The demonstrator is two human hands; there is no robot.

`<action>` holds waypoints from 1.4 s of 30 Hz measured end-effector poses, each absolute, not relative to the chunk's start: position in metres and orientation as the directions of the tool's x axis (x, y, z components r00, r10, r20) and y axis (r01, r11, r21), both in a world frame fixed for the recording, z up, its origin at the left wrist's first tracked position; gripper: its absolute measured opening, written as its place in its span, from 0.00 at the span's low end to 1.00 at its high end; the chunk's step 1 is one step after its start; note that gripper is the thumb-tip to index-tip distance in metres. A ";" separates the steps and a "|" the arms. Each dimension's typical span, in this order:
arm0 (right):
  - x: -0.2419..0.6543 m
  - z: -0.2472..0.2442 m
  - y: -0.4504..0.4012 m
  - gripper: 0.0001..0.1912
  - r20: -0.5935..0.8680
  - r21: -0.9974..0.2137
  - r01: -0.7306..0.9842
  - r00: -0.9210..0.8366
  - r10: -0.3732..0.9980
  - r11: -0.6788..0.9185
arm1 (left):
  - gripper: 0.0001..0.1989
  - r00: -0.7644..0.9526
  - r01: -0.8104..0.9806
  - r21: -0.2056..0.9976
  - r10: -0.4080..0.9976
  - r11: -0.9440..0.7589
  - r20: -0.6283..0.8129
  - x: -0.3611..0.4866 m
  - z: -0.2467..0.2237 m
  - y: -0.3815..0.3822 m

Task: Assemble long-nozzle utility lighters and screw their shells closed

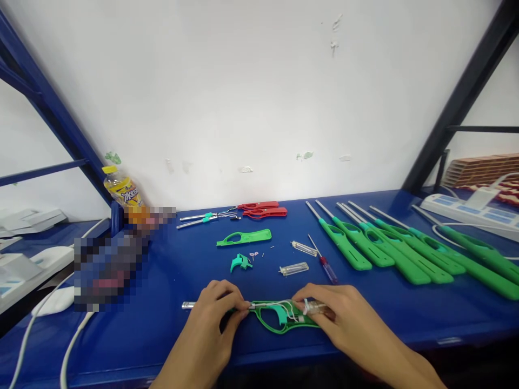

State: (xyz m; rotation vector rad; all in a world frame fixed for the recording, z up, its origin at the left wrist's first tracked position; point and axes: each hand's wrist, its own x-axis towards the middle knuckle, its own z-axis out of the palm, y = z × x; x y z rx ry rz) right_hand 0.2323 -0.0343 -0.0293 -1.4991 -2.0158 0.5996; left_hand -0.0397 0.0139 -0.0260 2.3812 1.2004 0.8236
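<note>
A green lighter handle half-shell (271, 330) lies open near the table's front edge. My left hand (214, 327) pinches the metal tube (188, 306) where it meets the shell's left end. Inside the shell sit a teal trigger (279, 312) and loose white wires (292, 310). My right hand (351, 316) grips a clear fuel tank (317, 307) over the shell's right part; its fingers partly hide the tank. Behind the hands lie two more clear tanks, one being this fuel tank (294, 269), and a screwdriver (327, 269).
Several assembled green lighters (389, 251) lie at right. Red handle shells (265, 212), metal tubes (198, 220), another green half-shell (247, 236), a teal trigger piece (240, 262) and tiny parts lie farther back. A bottle (124, 190) stands at left; power strips (472, 213) flank the table.
</note>
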 end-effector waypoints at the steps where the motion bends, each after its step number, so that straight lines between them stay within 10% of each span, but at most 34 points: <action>1: 0.232 -0.029 -0.034 0.15 0.163 -0.645 0.712 -0.229 0.960 0.279 | 0.09 0.479 0.633 0.479 0.794 -0.608 0.373 -0.038 -0.025 0.011; 42: 0.227 -0.036 -0.031 0.16 0.415 -0.584 0.681 -0.217 0.884 0.442 | 0.17 0.646 0.464 0.405 0.614 -0.788 0.454 -0.013 -0.039 -0.001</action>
